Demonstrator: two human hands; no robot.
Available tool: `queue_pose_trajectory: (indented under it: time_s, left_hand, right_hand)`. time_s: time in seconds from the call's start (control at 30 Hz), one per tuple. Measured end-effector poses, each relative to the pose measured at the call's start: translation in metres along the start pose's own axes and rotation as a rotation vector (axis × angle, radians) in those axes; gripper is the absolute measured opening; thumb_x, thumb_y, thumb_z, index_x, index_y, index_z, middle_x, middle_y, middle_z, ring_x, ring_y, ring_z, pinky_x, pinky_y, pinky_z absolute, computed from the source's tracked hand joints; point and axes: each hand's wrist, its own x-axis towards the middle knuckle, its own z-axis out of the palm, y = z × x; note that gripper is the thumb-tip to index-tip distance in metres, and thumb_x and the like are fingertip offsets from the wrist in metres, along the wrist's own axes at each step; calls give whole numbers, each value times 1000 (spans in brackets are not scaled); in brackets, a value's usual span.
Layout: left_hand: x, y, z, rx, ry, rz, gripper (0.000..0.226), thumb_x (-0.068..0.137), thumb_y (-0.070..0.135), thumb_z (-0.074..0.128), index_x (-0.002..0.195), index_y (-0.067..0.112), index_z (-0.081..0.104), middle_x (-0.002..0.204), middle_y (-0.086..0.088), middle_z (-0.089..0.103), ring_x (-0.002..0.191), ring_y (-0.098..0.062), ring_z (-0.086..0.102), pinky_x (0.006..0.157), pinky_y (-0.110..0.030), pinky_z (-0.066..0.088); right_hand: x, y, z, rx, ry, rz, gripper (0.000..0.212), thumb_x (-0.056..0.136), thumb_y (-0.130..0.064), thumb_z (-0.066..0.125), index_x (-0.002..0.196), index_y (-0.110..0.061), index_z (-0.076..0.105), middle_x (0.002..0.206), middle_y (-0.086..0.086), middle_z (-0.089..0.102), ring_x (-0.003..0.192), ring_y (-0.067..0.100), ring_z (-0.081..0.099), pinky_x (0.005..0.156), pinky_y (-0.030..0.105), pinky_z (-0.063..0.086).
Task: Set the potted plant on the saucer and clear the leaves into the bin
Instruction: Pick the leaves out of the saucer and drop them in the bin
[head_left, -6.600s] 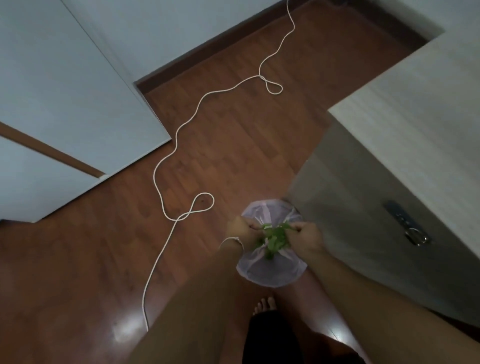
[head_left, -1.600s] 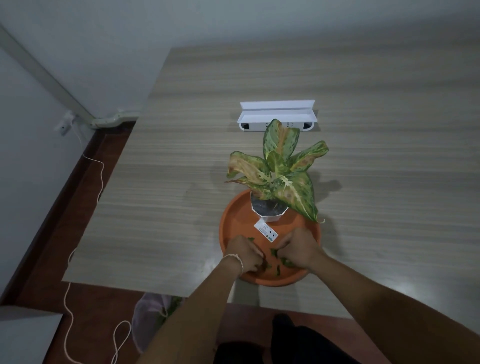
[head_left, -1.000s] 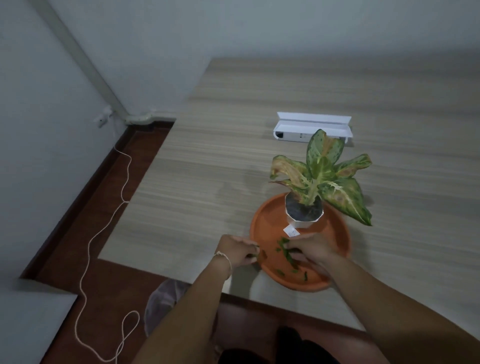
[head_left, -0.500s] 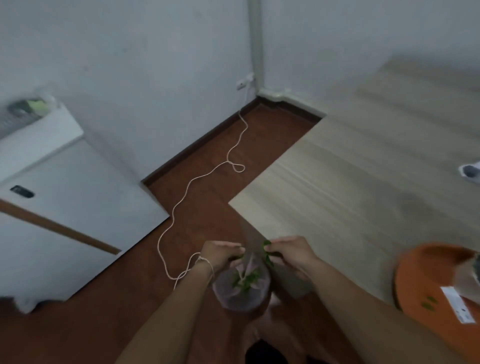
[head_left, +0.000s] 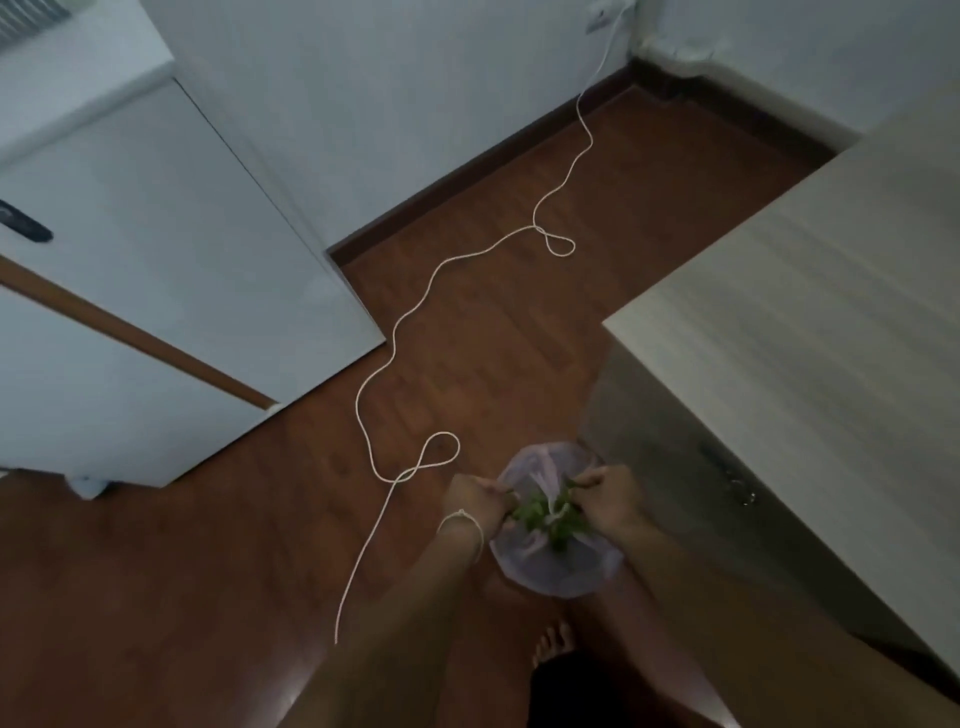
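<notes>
My left hand (head_left: 475, 501) and my right hand (head_left: 610, 501) hang side by side over the small round bin lined with a pale lilac plastic bag (head_left: 558, 574), each with its fingers curled in on a clump of the green leaf scraps (head_left: 548, 517). The leaves bunch between the two hands, right above the mouth of the bag; whether any have left my fingers I cannot tell. A thin white string bracelet (head_left: 462, 522) circles my left wrist.

The bin stands on the reddish-brown wood plank floor (head_left: 208, 597), directly below my hands, and my bare toes (head_left: 553, 642) show just behind it. To the right of my hands rises the pale wood-grain table (head_left: 805, 338), its side panel close against the bin, with a small metal ring fitting (head_left: 745, 496) on that panel. The potted plant and the saucer are out of view.

A long white cord (head_left: 395, 343) loops across the floor just left of my left hand and runs away to a socket at the far wall. Further left stands a white cabinet with a brown strip (head_left: 156, 291). A dark skirting board (head_left: 467, 176) lines the pale walls beyond.
</notes>
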Motion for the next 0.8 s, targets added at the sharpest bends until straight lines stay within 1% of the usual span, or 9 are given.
queue_pose_trajectory:
  time_s: [0.13,0.2,0.27,0.37,0.4,0.47,0.53,0.63,0.8]
  left_hand:
    - [46,-29,22,83,-35,4,27,72,19,71,92,1,73,89,-17,76,76,-26,75,65,-37,64]
    - [63,-43,33,189,-18,76,33,67,30,68,81,1,74,78,-18,75,72,-30,74,64,-43,63]
    - [71,-53,42,285,-25,148,38,68,35,63,76,0,73,75,-21,74,74,-35,73,67,-47,62]
    - [64,-52,47,385,-90,237,28,82,21,59,73,-3,70,84,-29,71,86,-41,69,76,-46,58]
    - [63,-52,47,383,-97,241,25,84,17,59,72,-2,71,86,-30,71,88,-42,69,78,-46,58]
    - [62,-53,45,376,-82,252,23,84,16,60,73,1,73,87,-28,72,89,-41,69,79,-45,57]
    - [60,-54,42,383,-68,261,22,84,19,62,75,3,74,86,-24,73,88,-37,70,80,-43,57]
    - [56,-54,38,364,-75,256,23,81,22,61,81,5,76,84,-20,75,84,-33,72,79,-43,58]
    - [49,-60,38,316,-67,231,23,68,31,60,71,11,72,69,-20,71,66,-26,69,71,-48,60]
  right_hand:
    - [32,37,14,-198,5,-125,49,75,-2,65,40,-17,34,43,7,42,52,24,44,58,48,46]
    - [41,48,21,-291,-45,-159,54,76,-3,63,39,-21,28,40,1,35,51,25,43,55,45,44]
    - [42,52,25,-349,-84,-149,52,77,-8,63,37,-20,32,42,4,44,51,25,47,54,38,42]
    - [39,54,32,-357,-132,-82,42,77,-12,63,40,-18,45,47,3,52,48,18,45,46,25,32]
    - [37,52,34,-348,-162,-65,34,78,-11,63,45,-16,56,51,4,58,50,16,47,47,23,30]
    - [33,51,37,-314,-170,-36,17,80,-7,62,71,-11,75,73,10,73,65,18,57,50,21,33]
    - [30,52,37,-289,-147,-29,19,83,-6,59,85,-10,77,89,12,76,80,22,65,56,18,37]
    - [24,51,32,-268,-58,-4,17,82,-11,62,90,-14,77,95,7,75,92,25,66,72,22,42]
    - [11,51,14,-316,66,-45,11,76,-17,67,74,-10,76,80,9,75,78,26,69,66,30,52]
